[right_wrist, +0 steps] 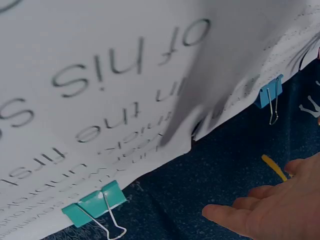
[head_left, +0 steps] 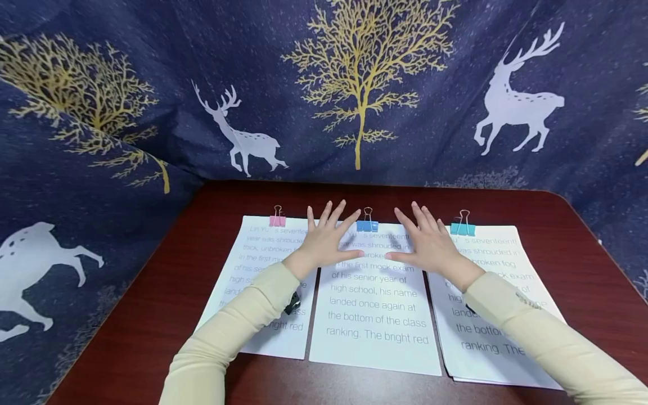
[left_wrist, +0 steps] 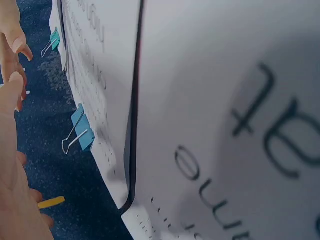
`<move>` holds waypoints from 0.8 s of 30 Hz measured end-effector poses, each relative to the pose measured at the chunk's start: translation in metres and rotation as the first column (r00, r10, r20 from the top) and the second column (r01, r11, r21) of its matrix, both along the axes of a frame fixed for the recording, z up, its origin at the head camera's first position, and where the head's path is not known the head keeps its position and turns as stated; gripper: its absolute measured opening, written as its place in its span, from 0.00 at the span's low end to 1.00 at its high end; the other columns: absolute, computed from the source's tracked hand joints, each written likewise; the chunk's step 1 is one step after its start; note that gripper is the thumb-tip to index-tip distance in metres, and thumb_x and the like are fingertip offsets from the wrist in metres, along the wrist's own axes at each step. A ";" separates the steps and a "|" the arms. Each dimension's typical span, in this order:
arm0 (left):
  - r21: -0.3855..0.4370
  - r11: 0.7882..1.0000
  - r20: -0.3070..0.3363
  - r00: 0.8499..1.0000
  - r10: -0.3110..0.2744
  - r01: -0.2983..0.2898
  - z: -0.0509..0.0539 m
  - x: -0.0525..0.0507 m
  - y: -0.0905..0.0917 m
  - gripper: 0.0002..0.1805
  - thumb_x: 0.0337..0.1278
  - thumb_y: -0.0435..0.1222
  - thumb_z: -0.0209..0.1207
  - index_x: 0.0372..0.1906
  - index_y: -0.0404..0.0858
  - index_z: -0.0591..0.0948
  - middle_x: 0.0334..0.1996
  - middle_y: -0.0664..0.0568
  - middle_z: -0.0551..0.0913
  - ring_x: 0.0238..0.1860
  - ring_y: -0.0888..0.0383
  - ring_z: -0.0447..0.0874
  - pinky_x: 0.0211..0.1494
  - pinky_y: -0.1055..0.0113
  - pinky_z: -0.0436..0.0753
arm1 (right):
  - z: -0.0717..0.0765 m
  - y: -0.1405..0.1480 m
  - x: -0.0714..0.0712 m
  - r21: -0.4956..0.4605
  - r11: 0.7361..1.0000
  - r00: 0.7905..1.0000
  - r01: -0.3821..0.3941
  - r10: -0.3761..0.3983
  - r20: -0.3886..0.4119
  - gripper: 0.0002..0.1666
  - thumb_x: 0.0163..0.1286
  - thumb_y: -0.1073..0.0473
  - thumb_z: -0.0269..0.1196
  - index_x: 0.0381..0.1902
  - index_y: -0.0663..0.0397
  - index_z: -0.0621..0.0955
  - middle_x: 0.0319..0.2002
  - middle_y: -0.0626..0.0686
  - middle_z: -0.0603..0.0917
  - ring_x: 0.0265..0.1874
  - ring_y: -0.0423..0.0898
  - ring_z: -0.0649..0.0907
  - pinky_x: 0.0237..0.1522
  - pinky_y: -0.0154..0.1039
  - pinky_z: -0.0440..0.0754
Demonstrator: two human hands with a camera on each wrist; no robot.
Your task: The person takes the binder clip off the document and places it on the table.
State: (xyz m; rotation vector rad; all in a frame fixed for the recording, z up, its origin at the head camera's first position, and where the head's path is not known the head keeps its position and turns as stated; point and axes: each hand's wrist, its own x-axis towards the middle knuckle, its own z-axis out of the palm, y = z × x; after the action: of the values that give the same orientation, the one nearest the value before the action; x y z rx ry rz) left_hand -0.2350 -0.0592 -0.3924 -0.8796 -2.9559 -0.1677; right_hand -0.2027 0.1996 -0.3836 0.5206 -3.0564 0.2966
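Note:
Three stacks of printed paper lie side by side: a left stack (head_left: pixel 230 292), a middle stack (head_left: pixel 374 354) and a right stack (head_left: pixel 486 368). Each has a binder clip at its top edge: pink (head_left: pixel 277 221), blue (head_left: pixel 367 226) and teal (head_left: pixel 463 229). My left hand (head_left: pixel 324 243), fingers spread, is over the gap between left and middle stacks. Between the middle and right stacks, my right hand (head_left: pixel 431 246) spreads likewise, thumb towards the left one. Neither hand holds anything; both wrist views show the left hand (left_wrist: pixel 20 180) and right hand (right_wrist: pixel 275 210) away from the sheets.
The stacks rest on a dark red wooden table (head_left: pixel 167 281) with rounded far corners. Behind it hangs a dark blue cloth (head_left: pixel 420 146) printed with deer and golden trees. A small black object (head_left: pixel 292 304) shows by the left sleeve.

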 end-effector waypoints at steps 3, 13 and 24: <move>0.000 1.000 0.008 1.000 -0.005 0.005 0.003 0.000 -0.002 0.51 0.51 0.70 0.50 0.76 0.58 0.43 0.77 0.49 0.37 0.76 0.44 0.34 0.69 0.32 0.32 | 0.004 -0.001 0.000 -0.020 1.000 1.000 -0.008 0.008 -0.006 0.61 0.56 0.28 0.61 0.76 0.45 0.48 0.75 0.66 0.43 0.72 0.66 0.47 0.66 0.70 0.50; 0.043 0.999 0.039 0.999 -0.003 0.002 0.017 -0.004 -0.012 0.55 0.47 0.64 0.61 0.76 0.53 0.46 0.77 0.49 0.37 0.76 0.46 0.34 0.70 0.33 0.38 | 0.021 -0.007 -0.008 -0.089 0.995 0.999 -0.047 0.046 -0.019 0.58 0.56 0.38 0.67 0.75 0.48 0.51 0.74 0.67 0.47 0.72 0.67 0.50 0.63 0.71 0.55; 0.152 0.988 0.120 0.992 -0.041 0.022 0.025 -0.017 -0.014 0.55 0.45 0.51 0.70 0.75 0.48 0.51 0.76 0.45 0.45 0.74 0.44 0.48 0.72 0.41 0.52 | 0.039 -0.003 -0.027 -0.254 0.967 0.991 -0.028 0.060 0.122 0.49 0.63 0.47 0.65 0.74 0.56 0.55 0.71 0.65 0.58 0.70 0.66 0.56 0.65 0.66 0.59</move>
State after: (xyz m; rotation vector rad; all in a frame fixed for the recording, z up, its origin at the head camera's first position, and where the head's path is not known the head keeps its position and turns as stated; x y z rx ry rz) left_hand -0.2525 -0.0736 -0.3673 -0.9275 -2.9917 -0.4569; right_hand -0.2294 0.1970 -0.3444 0.5748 -3.0639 0.7357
